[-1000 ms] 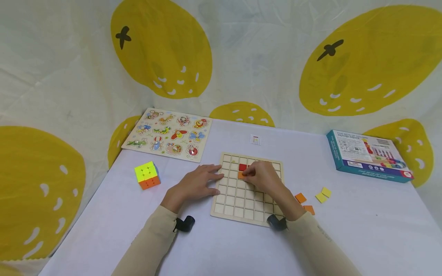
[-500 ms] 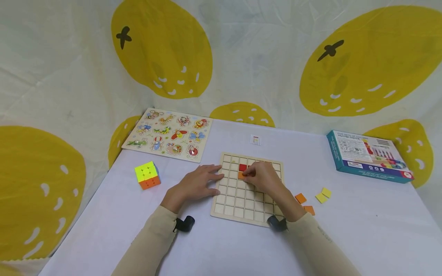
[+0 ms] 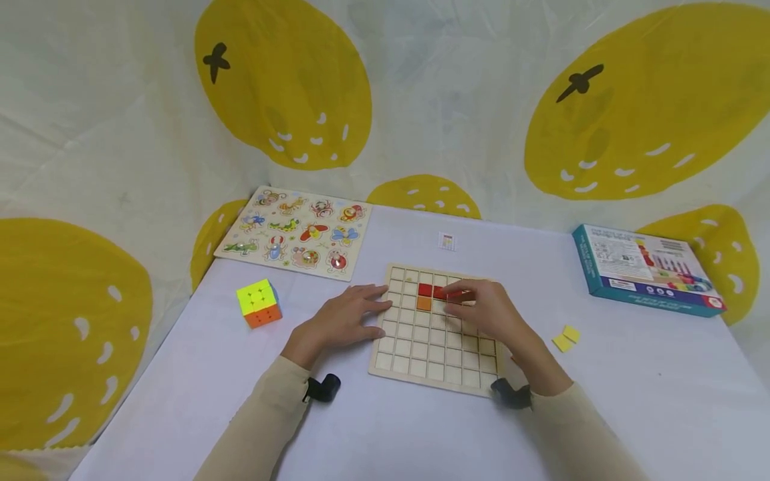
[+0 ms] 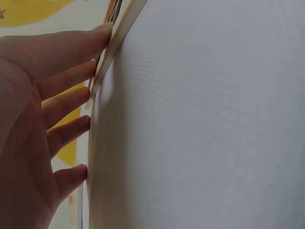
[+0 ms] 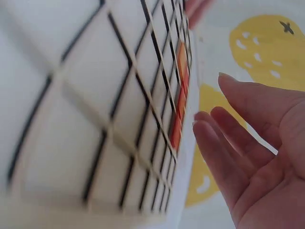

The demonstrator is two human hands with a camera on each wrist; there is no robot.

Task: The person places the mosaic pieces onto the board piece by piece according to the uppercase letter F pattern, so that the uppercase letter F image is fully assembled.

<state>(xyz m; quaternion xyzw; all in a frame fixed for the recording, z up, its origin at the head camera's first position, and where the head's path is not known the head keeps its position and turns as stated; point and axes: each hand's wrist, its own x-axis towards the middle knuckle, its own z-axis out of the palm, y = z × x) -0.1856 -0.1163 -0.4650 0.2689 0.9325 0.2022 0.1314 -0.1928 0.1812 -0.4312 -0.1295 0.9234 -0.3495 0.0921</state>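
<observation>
A wooden grid board (image 3: 402, 364) lies on the white table. Red square tiles (image 3: 424, 290) sit side by side in an upper row of its cells, partly covered by my right fingers. Directly below the leftmost red one is an orange tile (image 3: 424, 304), lying in its own cell. With fingers spread, my left hand (image 3: 339, 319) touches the board's left edge; the left wrist view has its thumb (image 4: 90, 42) against the rim. My right hand (image 3: 490, 310) hovers over the upper right of the board, and the right wrist view shows nothing between its parted fingers (image 5: 217, 152).
Two yellow tiles (image 3: 562, 343) lie right of the board. A Rubik's cube (image 3: 259, 302) stands at left, before an insect peg puzzle (image 3: 283, 267). Behind the board is a small printed card (image 3: 447, 241). A teal-edged box (image 3: 652, 270) lies at back right.
My right hand has let go of the orange tile and moved right, uncovering it and part of a second red tile. Its forearm now hides most of the loose orange tiles. The left hand stays put.
</observation>
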